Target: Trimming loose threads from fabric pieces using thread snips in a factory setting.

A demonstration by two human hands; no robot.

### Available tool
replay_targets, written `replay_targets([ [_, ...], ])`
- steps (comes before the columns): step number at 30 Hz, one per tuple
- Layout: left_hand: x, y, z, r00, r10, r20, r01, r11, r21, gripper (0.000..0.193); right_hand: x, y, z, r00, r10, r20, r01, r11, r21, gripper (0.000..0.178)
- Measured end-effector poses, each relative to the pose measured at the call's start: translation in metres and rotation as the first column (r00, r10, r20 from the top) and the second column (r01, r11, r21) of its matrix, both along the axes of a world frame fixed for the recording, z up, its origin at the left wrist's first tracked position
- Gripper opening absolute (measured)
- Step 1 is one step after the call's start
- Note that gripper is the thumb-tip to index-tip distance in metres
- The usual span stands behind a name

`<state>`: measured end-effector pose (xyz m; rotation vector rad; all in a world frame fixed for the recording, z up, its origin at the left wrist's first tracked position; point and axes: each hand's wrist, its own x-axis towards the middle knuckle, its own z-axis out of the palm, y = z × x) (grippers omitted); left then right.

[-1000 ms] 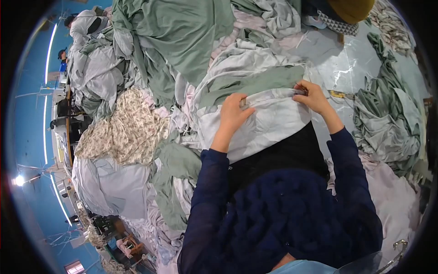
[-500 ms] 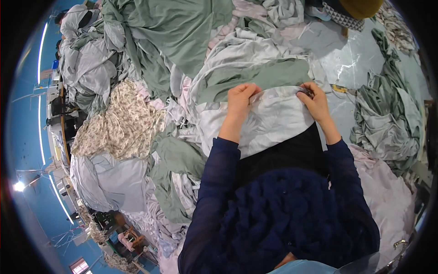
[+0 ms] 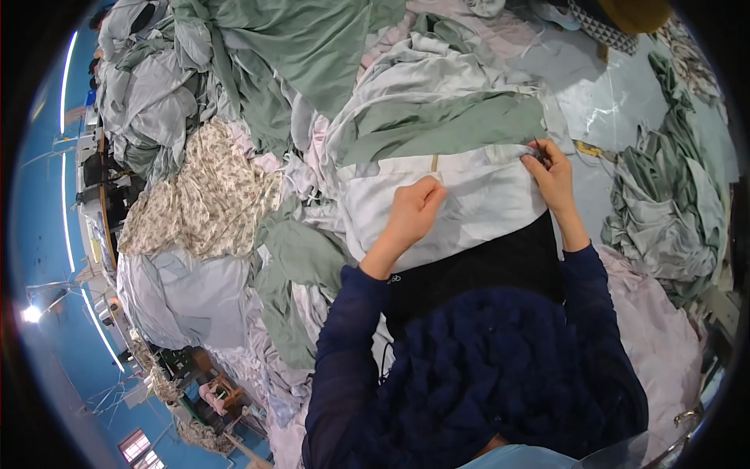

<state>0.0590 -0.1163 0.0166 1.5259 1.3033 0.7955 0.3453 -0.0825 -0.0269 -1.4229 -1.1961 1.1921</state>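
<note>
A white and green cloth piece lies across my lap and the table edge, its white panel [image 3: 476, 203] folded toward me and its green part [image 3: 461, 125] beyond. A short tan strip [image 3: 434, 162] shows at the white panel's far edge. Over the white panel, my left hand [image 3: 414, 209] is closed in a fist-like pinch; what it holds, if anything, is hidden. My right hand [image 3: 553, 173] is closed around a small dark pointed tool [image 3: 539, 154], perhaps thread snips, at the panel's right end.
Heaped green and grey cloth [image 3: 297, 55] rises ahead on the left, beside a floral cloth [image 3: 211, 195]. A yellow-handled tool [image 3: 587, 148] lies on the grey tabletop [image 3: 601, 102]. More green-grey cloth [image 3: 664, 191] is piled at the right, above pink cloth [image 3: 648, 313].
My left hand has left the panel's far edge and drawn back toward me, uncovering the tan strip. My right hand has shifted slightly right, and the dark tool's tip now shows.
</note>
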Motion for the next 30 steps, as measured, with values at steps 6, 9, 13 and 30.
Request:
replay_targets([
  [6, -0.075, -0.034, 0.023, 0.798, 0.048, -0.6, 0.093, 0.975, 0.202, 0.012, -0.001, -0.002, 0.001, 0.998, -0.027, -0.065, 0.026, 0.999, -0.023, 0.019],
  [9, -0.111, -0.046, 0.048, 0.844, 0.169, -0.509, -0.072, 0.976, 0.204, 0.013, 0.001, -0.004, -0.002, 0.998, -0.04, -0.058, 0.039, 0.999, -0.02, 0.019],
  [13, -0.112, -0.056, 0.114, 0.939, 0.204, -0.276, -0.226, 0.973, -0.05, 0.011, 0.002, -0.006, 0.001, 0.998, -0.055, 0.036, 0.055, 0.998, -0.007, 0.019],
  [30, 0.029, 0.024, -0.006, 0.921, 0.115, -0.372, -0.122, 0.992, 0.003, 0.018, 0.002, -0.007, -0.001, 0.995, -0.091, 0.03, 0.09, 0.996, 0.015, 0.023],
])
